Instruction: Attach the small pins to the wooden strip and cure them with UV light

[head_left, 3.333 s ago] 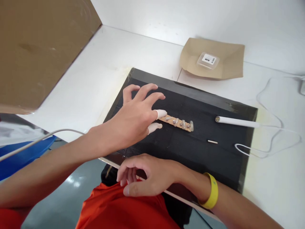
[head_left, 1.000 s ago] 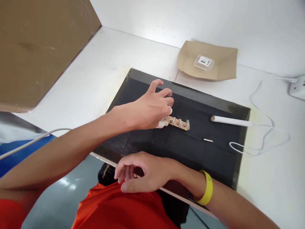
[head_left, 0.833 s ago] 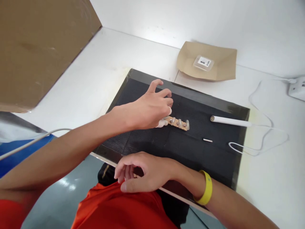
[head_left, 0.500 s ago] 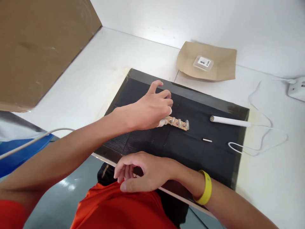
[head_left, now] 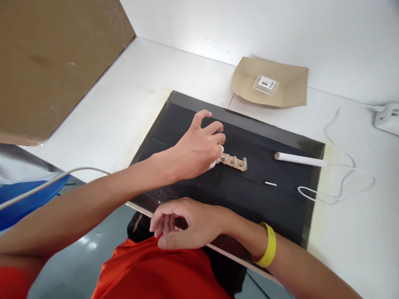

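Note:
A tan strip (head_left: 233,161) with several clear, silvery lumps lies across the black mat (head_left: 243,199). Palm down over its left end is my left hand (head_left: 196,149), thumb and index finger closed at the strip, the other fingers raised and spread. White material shows at the index fingertip and beneath the hand; the exact grip is partly hidden. My right hand (head_left: 187,224) rests at the mat's near edge, fingers loosely curled and thumb apart, with nothing visible held. Right of the strip lie a small pale stick (head_left: 270,183) and a white pen-like tool (head_left: 301,159) with a cable.
Behind the mat, a brown paper tray (head_left: 291,89) holds a clear labelled case (head_left: 266,84). A white power strip (head_left: 388,119) sits at the far right. A large brown panel (head_left: 62,62) fills the upper left, and a pale cable (head_left: 56,178) passes by my left arm.
The raised fingers of my left hand have shifted slightly and spread a little more. My right hand and the objects on the mat look unchanged, apart from a slight camera shift.

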Motion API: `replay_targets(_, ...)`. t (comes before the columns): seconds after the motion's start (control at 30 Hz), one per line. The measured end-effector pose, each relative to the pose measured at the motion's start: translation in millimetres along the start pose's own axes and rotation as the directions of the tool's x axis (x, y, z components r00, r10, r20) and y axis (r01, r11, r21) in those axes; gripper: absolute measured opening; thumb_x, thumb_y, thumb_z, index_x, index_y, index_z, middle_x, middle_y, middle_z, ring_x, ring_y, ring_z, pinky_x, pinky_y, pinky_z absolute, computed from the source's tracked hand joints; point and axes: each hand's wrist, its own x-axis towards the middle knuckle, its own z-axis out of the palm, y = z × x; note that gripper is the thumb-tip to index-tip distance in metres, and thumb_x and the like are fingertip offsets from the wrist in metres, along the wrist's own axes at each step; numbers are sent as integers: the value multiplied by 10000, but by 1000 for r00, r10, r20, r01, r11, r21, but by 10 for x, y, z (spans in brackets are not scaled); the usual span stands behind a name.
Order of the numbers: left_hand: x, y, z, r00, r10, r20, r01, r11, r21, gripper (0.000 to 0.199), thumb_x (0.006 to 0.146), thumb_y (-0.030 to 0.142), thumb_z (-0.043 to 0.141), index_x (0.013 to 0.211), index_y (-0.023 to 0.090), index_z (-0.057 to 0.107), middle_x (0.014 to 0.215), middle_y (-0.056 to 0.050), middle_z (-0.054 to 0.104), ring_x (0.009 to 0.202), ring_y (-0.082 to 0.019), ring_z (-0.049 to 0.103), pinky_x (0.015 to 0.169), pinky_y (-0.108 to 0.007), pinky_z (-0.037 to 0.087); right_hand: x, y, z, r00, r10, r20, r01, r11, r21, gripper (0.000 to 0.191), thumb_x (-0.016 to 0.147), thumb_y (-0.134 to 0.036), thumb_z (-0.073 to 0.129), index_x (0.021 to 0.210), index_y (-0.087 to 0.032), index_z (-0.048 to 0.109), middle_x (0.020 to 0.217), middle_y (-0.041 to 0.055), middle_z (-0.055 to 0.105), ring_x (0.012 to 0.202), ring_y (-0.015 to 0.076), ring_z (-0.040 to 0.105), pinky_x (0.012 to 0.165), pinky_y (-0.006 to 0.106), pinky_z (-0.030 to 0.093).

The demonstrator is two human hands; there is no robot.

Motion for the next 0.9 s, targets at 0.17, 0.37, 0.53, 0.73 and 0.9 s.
replay_targets(0.17,-104,83,-7,999,28,-39,-24,993,117,190,862,78,589,783,189,721,1237,-65,731,1363,-312,531,1200,-634,323,2,-21,-3,1000,7,7,-7,1000,-16,268,821,-329,797,1008,-204,650,919,-6,662,835,119,616,816,274,517)
replay_targets(0.37,-173,103,29,991,20,-131,-8,996,91,168,884,101,604,781,185,708,1315,-49,707,1399,-325,512,1200,-642,275,6,-6,0,1000,-9,1,9,1000,-18,280,826,-347,797,1017,-201,651,935,0,666,834,117,613,816,275,511)
replay_targets(0.53,-228,88,-114,993,-8,-120,14,999,47,121,896,125,640,839,197,718,1323,-50,720,1415,-330,494,1198,-645,248,-6,18,4,1000,-28,-3,28,1000,8,281,827,-342,807,1025,-205,661,950,-1,673,836,111,614,824,268,507)
replay_targets(0.73,-453,177,-262,999,-37,-40,32,993,-116,152,870,141,661,747,210,718,1194,-28,779,1264,-296,600,1118,-600,301,-6,28,6,1000,-27,0,27,1000,9,280,818,-310,818,1027,-203,665,934,-9,672,840,111,609,830,268,504)
replay_targets(0.9,-712,175,-197,954,-293,57,299,935,-192,169,761,101,666,622,196,676,1076,-31,804,1142,-293,643,1012,-579,336,-6,34,2,1000,-14,15,14,999,41,304,821,-339,823,1039,-201,663,951,-2,673,854,113,608,835,265,500)
